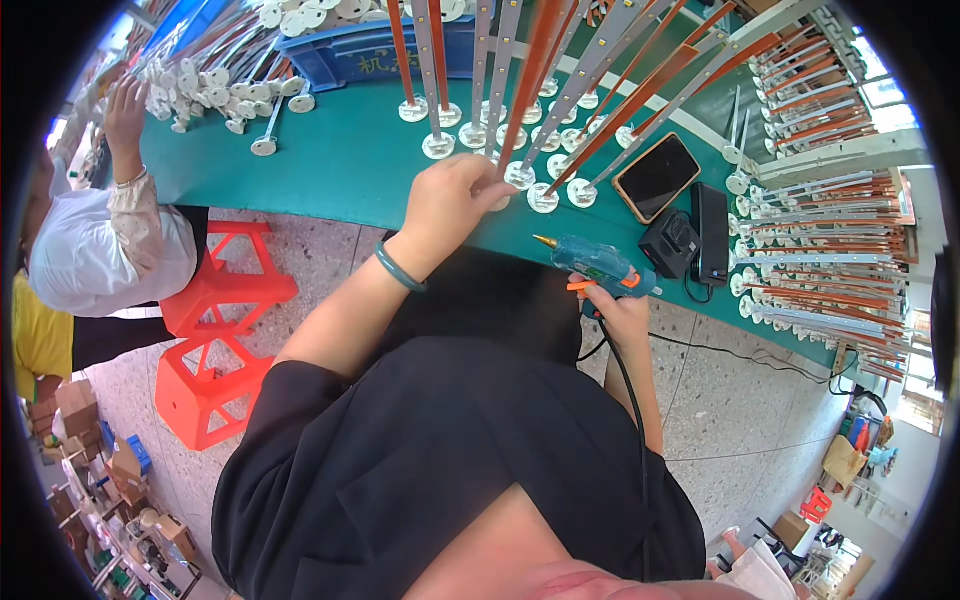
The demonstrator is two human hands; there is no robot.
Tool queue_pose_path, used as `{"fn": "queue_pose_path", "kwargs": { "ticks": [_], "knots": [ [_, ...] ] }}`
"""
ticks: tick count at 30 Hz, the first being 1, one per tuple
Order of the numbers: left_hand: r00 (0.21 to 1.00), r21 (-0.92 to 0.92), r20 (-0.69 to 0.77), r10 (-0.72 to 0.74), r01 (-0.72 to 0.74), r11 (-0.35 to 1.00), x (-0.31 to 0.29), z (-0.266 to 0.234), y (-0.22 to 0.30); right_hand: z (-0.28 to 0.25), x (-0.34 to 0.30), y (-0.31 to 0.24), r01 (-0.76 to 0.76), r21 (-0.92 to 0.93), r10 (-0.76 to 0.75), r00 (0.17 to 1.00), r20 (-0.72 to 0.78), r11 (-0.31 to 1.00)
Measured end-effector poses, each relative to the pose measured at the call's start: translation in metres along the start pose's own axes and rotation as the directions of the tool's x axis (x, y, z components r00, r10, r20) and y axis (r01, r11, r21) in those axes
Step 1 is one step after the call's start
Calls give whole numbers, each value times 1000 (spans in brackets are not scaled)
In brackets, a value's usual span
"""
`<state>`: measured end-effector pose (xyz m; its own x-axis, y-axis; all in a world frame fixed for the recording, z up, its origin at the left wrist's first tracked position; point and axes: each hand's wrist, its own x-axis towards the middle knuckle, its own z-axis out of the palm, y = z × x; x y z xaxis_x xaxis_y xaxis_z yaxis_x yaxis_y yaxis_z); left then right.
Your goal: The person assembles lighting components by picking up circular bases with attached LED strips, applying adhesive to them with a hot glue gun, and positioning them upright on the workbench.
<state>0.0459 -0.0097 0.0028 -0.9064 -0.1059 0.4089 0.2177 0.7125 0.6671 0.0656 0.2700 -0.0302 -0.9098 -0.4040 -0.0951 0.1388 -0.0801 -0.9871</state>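
My left hand [455, 198], with a green bangle at its wrist, is closed at the foot of an upright brown-faced strip [526, 90], near the table's front edge. Its fingers partly cover the round white base there. In my right hand [625, 318] is a blue-green hot glue gun [590, 262], its brass nozzle pointing left, just off the table edge. A black cord runs from the gun down along my right arm. Just beyond my left hand stand several more upright LED strips [437, 75], grey or brown, on round white bases [543, 198].
A phone [656, 178], a black charger [670, 243] and a black power adapter [710, 235] lie on the green table [330, 160]. Stacked strips [820, 260] line the right side. A blue crate [375, 58] stands behind. Red stools [205, 390] and a person [110, 245] are at left.
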Motion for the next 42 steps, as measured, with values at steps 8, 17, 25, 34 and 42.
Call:
{"fn": "queue_pose_path", "kwargs": {
  "ticks": [8, 17, 25, 34, 42],
  "knots": [
    [996, -38, 68, 54, -52, 998, 5, -4, 3, -3, 0, 3, 9, 33, -9, 1000, -2, 999],
    [978, 105, 190, 84, -106, 989, 8, -16, 7, -1, 0, 2, 11, 38, -11, 1000, 1, 999],
    [939, 350, 342, 33, -160, 923, 15, -25, 11, -1, 0, 1, 25, 31, -25, 1000, 2, 999],
    [888, 362, 458, 42, -229, 904, 19, -30, 4, -4, 1, 4, 70, 15, -70, 996, 52, 997],
    [904, 80, 423, 63, -106, 991, 5, -69, 1, -5, 0, 4, 11, 16, -11, 1000, -7, 1000]
  ]
}}
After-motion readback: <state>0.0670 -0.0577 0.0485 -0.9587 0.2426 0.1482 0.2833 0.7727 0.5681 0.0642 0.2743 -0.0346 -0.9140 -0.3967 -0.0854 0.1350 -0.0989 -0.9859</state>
